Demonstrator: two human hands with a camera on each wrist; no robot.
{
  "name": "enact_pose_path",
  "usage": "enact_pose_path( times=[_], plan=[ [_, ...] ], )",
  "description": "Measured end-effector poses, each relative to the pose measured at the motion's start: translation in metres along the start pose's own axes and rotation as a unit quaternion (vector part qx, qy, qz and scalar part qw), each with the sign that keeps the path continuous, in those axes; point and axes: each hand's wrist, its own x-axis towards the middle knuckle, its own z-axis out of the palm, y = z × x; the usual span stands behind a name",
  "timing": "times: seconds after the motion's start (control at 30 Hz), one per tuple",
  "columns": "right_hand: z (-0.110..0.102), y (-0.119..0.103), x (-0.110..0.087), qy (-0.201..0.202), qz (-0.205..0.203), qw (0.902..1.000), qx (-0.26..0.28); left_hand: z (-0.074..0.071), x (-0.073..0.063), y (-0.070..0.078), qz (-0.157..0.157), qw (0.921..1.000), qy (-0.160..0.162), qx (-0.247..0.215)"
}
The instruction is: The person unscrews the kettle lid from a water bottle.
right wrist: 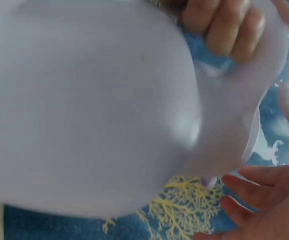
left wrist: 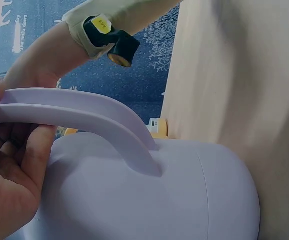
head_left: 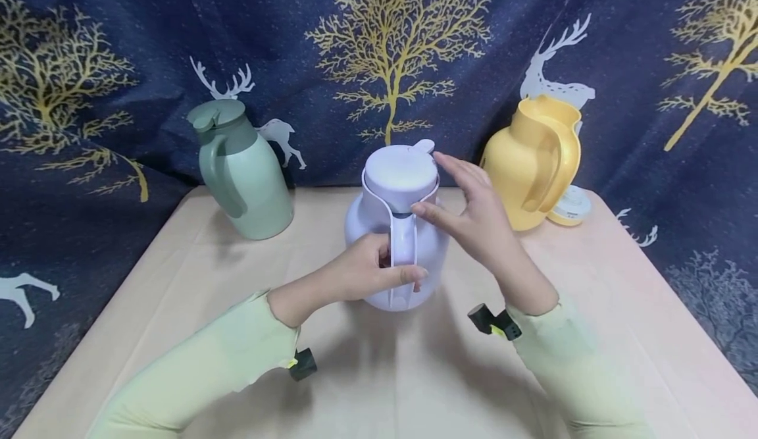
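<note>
A lavender vacuum jug stands upright in the middle of the table, its handle facing me. My left hand grips that handle, fingers wrapped through it and thumb across the front; the left wrist view shows these curled fingers under the handle. A round lavender lid with a small tab sits in the jug's mouth. At the lid's right side is my right hand, fingers extended, fingertips right at the rim near the tab and thumb by the lid's lower edge.
A green vacuum jug with its lid on stands at the back left. On the back right is a yellow jug, and a white and yellow round lid lies beside it. A dark patterned cloth hangs right behind the table.
</note>
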Motion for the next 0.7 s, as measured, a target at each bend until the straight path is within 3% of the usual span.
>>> enact_pose_path(
  times=[0.13, 0.33, 0.53, 0.7],
  plan=[
    [0.009, -0.006, 0.003, 0.036, -0.003, 0.9994, -0.002, -0.001, 0.0, 0.0, 0.004, 1.0, -0.001, 0.002],
    [0.016, -0.008, 0.01, 0.067, 0.027, 0.9973, -0.015, -0.002, 0.0, 0.0, -0.001, 0.9999, -0.009, 0.011],
    [0.021, -0.007, 0.02, 0.048, 0.041, 0.998, -0.006, -0.004, 0.001, 0.0, 0.001, 0.9996, -0.014, 0.024],
    [0.013, 0.005, 0.03, 0.001, 0.041, 0.9987, 0.031, -0.004, 0.002, 0.0, -0.004, 0.9992, -0.018, 0.034]
  ],
)
